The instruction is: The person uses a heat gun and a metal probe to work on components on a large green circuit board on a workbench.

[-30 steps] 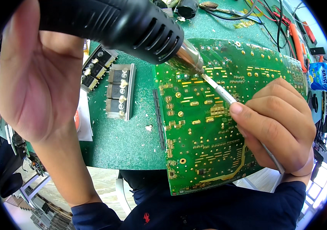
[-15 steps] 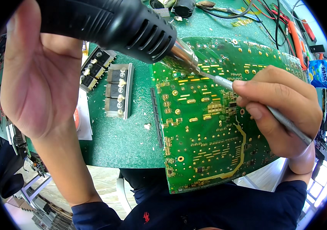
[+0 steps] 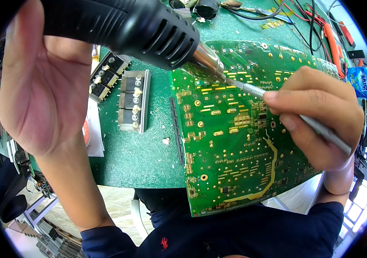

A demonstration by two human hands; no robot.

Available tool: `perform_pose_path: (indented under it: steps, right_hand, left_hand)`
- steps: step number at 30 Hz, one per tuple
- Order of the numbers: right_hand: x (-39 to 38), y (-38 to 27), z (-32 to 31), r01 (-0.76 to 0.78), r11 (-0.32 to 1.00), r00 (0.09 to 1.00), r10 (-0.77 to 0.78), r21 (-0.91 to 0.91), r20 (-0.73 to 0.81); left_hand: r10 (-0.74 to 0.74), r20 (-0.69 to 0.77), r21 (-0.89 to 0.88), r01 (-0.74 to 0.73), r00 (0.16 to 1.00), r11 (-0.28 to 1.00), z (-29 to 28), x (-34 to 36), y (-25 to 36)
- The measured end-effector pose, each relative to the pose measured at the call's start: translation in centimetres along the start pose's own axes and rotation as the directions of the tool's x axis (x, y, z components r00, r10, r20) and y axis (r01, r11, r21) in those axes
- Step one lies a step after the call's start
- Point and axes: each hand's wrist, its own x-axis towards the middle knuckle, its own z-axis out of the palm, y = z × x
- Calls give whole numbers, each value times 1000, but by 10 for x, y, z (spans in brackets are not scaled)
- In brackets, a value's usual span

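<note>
Gripping the black hot-air gun [image 3: 119,26], our left hand [image 3: 45,90] aimed its nozzle where tweezers [image 3: 278,101], pinched by our right hand [image 3: 317,116], met the green circuit board [image 3: 235,142].

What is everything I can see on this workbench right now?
Hot-air gun: one, black with a silver nozzle, held over the top left of the board.
Tweezers: one, silver, tip beside the nozzle on the board.
Circuit board: one, green with gold pads, centre right, overhanging the mat's near edge.
Heatsink modules: two, grey and black, left of the board.
Work mat: one, green, under everything.
Cables: several, red and black, top right.
Packet: one, blue, far right.
Left hand: grips the gun's handle.
Right hand: pinches the tweezers.
</note>
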Motion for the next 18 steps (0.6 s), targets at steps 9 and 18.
perform_pose_path:
  steps: [9, 18]
  right_hand:
    - [0, 7, -4, -188, 964, 981, 193, 187, -10]
    - [-10, 15, -11, -416, 822, 884, 467, 389, -41]
  left_hand:
    - [47, -58, 68, -43, 997, 997, 4, -5, 0]
    - [106, -120, 138, -89, 987, 986, 16, -2, -8]
